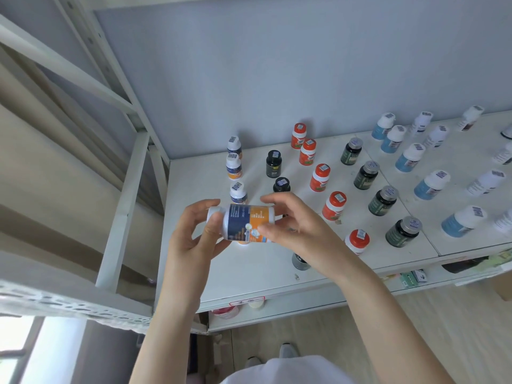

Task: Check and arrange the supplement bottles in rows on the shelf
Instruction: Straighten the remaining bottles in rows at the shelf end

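I hold a white bottle with a navy and orange label [243, 223] sideways above the white shelf [266, 275], its cap to the left. My left hand [194, 234] grips the cap end; my right hand [293, 223] pinches the base end. Behind it, matching navy and orange bottles [234, 166] stand in a row running back. Further right stand rows of black bottles [273, 164], orange bottles [320, 177], dark green bottles with grey caps [366, 175] and light blue bottles [430, 185]. My right forearm partly hides a grey-capped bottle [300, 261].
White bottles [484, 182] stand at the far right of the shelf. A white metal upright [124, 212] frames the shelf's left side, with a grey back wall [277, 79] behind. Packets and containers [412, 278] lie on the lower level. A perforated shelf edge [69, 306] juts out at lower left.
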